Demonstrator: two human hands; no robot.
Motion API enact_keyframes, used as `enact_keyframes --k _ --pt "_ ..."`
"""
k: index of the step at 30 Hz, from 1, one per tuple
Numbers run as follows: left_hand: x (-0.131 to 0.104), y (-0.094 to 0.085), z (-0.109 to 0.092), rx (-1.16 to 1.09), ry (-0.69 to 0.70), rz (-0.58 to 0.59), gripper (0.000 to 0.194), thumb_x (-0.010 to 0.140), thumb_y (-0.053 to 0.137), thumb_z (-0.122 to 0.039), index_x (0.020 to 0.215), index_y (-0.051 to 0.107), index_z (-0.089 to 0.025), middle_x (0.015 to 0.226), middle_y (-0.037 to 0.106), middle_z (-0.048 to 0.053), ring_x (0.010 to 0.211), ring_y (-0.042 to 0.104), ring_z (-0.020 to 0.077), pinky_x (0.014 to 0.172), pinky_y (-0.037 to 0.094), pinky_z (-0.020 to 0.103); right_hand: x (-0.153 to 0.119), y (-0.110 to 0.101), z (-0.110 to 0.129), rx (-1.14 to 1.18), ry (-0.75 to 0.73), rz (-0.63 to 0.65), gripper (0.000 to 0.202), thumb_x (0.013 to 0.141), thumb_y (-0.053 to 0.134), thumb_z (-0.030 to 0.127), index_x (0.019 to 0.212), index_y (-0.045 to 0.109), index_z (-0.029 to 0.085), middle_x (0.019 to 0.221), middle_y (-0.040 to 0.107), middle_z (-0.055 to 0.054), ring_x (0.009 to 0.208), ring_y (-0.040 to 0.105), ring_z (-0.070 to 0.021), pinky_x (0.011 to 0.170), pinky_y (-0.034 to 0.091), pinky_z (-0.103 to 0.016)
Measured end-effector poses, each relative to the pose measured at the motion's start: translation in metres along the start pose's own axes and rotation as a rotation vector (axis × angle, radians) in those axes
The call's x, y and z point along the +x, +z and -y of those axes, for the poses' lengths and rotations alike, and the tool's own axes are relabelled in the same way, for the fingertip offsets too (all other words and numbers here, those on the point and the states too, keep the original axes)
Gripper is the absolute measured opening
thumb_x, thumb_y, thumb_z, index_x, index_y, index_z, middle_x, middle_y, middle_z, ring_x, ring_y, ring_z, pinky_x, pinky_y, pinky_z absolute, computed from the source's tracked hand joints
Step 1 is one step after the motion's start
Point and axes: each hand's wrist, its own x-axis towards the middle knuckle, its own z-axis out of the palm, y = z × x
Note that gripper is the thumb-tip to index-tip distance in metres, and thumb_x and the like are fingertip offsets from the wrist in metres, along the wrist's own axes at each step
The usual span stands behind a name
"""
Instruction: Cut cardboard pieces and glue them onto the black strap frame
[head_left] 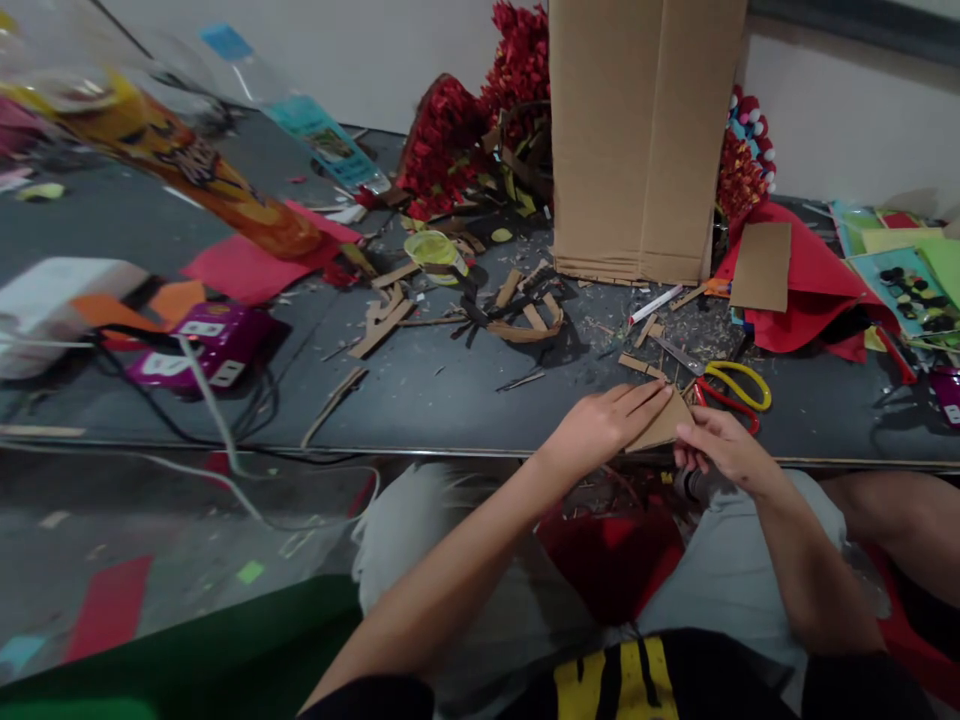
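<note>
At the front edge of the table is a small piece of cardboard [663,422]. My left hand [611,418] lies over its left side, fingers stretched out flat and together, with the thumb hidden. On the right side, my right hand [721,445] pinches the cardboard between thumb and curled fingers. Just beyond the hands lie scissors [739,380] with one yellow and one red handle, their blades pointing away to the left. Narrow cardboard scraps [641,366] and a white marker pen [655,304] are scattered past my fingertips.
A tall cardboard box [637,140] stands at the back, beside red crinkled decorations [450,140]. Leftward are an orange bottle [217,180], a blue-capped bottle [315,135], a purple power strip [206,345] and trailing cables. Red sheets [810,285] lie right. Another person's leg [900,525] is near.
</note>
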Motion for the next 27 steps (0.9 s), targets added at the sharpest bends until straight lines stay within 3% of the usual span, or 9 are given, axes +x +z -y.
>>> enact_keyframes --k 5,7,10,15,22,27 --pt "0.001 0.003 0.0 -0.229 -0.157 0.07 0.059 0.088 0.049 -0.013 0.143 0.031 -0.022 0.137 0.052 0.015 0.12 0.056 0.0259 0.089 0.055 0.038 0.004 0.001 -0.003 0.006 0.026 -0.134 0.032 0.077 0.055 0.048 0.065 0.049 0.019 0.05 0.051 0.005 0.04 0.042 -0.0072 0.039 0.032 -0.019" --pt "0.003 -0.001 0.0 -0.364 -0.194 0.102 0.074 0.084 0.06 -0.027 0.147 0.022 -0.025 0.144 0.043 0.016 0.129 0.048 0.0286 0.096 0.051 0.041 0.004 0.0 -0.007 -0.061 -0.032 -0.205 0.028 0.08 0.053 0.044 0.068 0.05 0.019 0.053 0.052 0.004 0.044 0.044 -0.008 0.042 0.033 -0.019" --pt "0.006 -0.007 -0.003 -0.465 -0.253 0.138 0.099 0.072 0.07 -0.052 0.149 0.017 -0.02 0.147 0.037 0.021 0.133 0.043 0.0337 0.103 0.044 0.048 0.004 0.002 -0.012 -0.222 -0.138 -0.24 0.026 0.085 0.051 0.042 0.072 0.049 0.019 0.058 0.052 0.004 0.051 0.047 -0.0096 0.047 0.036 -0.021" --pt "0.006 -0.01 -0.005 -0.411 -0.362 0.109 0.082 0.074 0.068 -0.036 0.143 0.03 -0.014 0.132 0.054 0.019 0.119 0.055 0.0332 0.099 0.045 0.049 0.003 0.011 -0.012 -0.402 -0.254 -0.179 0.03 0.09 0.047 0.044 0.072 0.045 0.02 0.058 0.046 0.005 0.053 0.045 -0.0102 0.051 0.036 -0.022" --pt "-0.005 -0.005 0.01 -0.571 -0.544 -0.025 0.062 0.09 0.044 -0.037 0.144 0.027 -0.011 0.141 0.046 0.021 0.129 0.048 0.0282 0.105 0.042 0.043 0.003 0.009 -0.013 -0.546 -0.307 -0.246 0.026 0.089 0.05 0.043 0.096 0.058 0.019 0.082 0.065 -0.004 0.072 0.061 -0.0158 0.064 0.047 -0.025" --pt "-0.015 -0.007 0.024 -0.116 -0.767 0.076 0.071 0.081 0.061 -0.033 0.141 0.033 -0.007 0.13 0.052 0.025 0.12 0.051 0.039 0.097 0.042 0.055 0.006 0.011 -0.014 -0.633 -0.322 -0.211 0.027 0.09 0.05 0.042 0.1 0.059 0.019 0.086 0.066 -0.006 0.074 0.062 -0.0167 0.067 0.05 -0.028"
